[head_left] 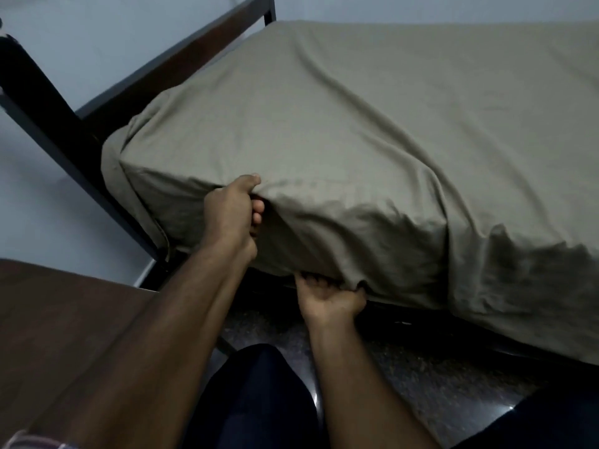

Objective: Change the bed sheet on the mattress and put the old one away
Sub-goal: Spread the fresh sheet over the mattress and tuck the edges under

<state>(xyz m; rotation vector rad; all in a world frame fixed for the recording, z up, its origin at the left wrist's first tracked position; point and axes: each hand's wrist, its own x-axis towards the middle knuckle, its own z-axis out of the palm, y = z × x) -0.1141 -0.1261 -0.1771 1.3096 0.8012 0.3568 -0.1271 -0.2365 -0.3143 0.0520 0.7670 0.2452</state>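
Observation:
An olive-grey bed sheet (372, 124) covers the whole mattress, wrinkled along the near side. My left hand (231, 212) grips a fold of the sheet at the mattress's upper near edge, thumb on top. Lower down, my right hand (329, 296) is palm up with its fingers curled around the sheet's bottom hem, under the mattress's lower edge. To the right, the sheet hangs loose over the side. The mattress itself is hidden under the fabric.
A dark metal bed frame (201, 50) runs along the far left side and the headboard end. A brown wooden surface (58, 319) sits at lower left. My knees in dark trousers (259, 396) are over the dark speckled floor (421, 367). Pale walls stand behind.

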